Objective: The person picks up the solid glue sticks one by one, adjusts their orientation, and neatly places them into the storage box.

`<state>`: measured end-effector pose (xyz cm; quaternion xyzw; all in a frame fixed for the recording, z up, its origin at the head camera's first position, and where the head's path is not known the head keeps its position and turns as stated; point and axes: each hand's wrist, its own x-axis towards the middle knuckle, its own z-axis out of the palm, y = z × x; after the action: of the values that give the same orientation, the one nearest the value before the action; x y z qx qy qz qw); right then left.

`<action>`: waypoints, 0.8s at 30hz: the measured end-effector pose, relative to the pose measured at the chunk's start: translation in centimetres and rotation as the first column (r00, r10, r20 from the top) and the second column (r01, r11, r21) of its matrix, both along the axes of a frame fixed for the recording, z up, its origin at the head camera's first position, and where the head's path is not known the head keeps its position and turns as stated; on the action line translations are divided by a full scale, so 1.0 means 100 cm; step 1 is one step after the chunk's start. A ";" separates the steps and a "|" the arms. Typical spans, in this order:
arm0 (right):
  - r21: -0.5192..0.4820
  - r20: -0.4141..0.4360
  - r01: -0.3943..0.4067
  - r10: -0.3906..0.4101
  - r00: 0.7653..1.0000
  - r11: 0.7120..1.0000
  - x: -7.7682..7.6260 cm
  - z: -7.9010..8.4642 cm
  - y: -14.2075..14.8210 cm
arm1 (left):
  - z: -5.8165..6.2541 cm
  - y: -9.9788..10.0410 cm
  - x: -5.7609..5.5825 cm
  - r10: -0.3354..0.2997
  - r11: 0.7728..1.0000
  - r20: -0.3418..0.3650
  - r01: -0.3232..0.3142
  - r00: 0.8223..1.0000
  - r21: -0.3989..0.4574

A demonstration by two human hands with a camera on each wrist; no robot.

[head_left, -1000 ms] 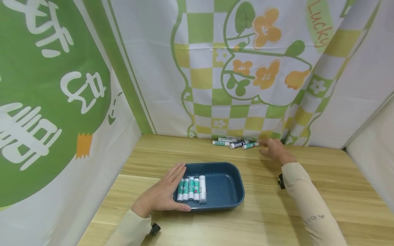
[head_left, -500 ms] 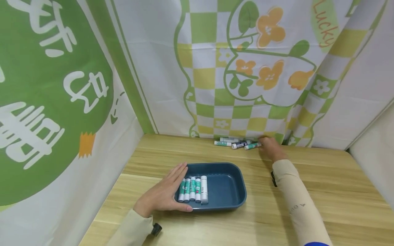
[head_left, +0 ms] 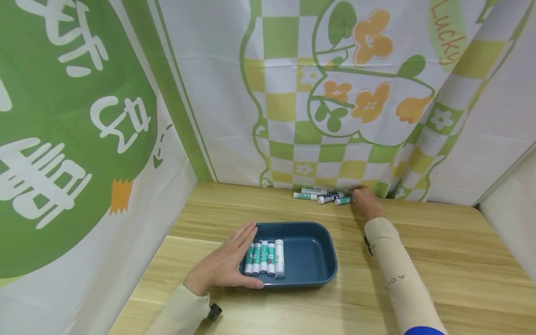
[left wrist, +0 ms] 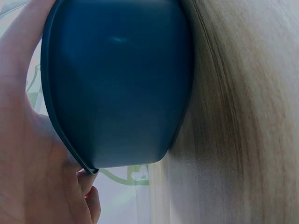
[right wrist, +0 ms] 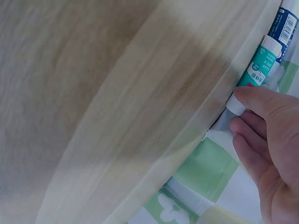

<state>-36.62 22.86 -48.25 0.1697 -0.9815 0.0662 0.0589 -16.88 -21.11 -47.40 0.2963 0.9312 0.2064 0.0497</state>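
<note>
My left hand (head_left: pixel 226 260) spans the left end of a dark blue tray (head_left: pixel 311 280), thumb at the near rim and fingers at the far one. The left wrist view shows the tray's outer wall (left wrist: pixel 121 84) beside the palm. Inside, several green-and-white glue sticks (head_left: pixel 264 257) and one larger white tube (head_left: pixel 279 258) lie side by side at the left. At the table's back edge my right hand (head_left: pixel 366 204) pinches one end of a green glue stick (right wrist: pixel 259 66) between thumb and fingers. That stick still lies beside others; its far end is partly covered by the hand.
Next to the held stick lie a dark blue glue stick (head_left: pixel 328 198), another green one (head_left: pixel 305 196) and a white one (head_left: pixel 314 191), close against the patterned curtain (head_left: pixel 326 153). The wooden table (head_left: pixel 439 260) extends to the right of the tray.
My right hand has moved left along the back edge and closed on the green glue stick's right end. My left hand stays at the tray; the view has shifted slightly.
</note>
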 end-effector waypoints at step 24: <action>-0.235 0.160 -0.040 0.079 0.984 0.971 0.015 -0.002 0.030 | -0.003 0.000 -0.001 -0.014 1.000 -0.030 0.014 0.999 -0.004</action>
<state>-35.16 25.82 -48.42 0.1849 -0.9630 0.1958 -0.0067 -16.96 -21.10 -47.66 0.3057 0.9301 0.1999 0.0375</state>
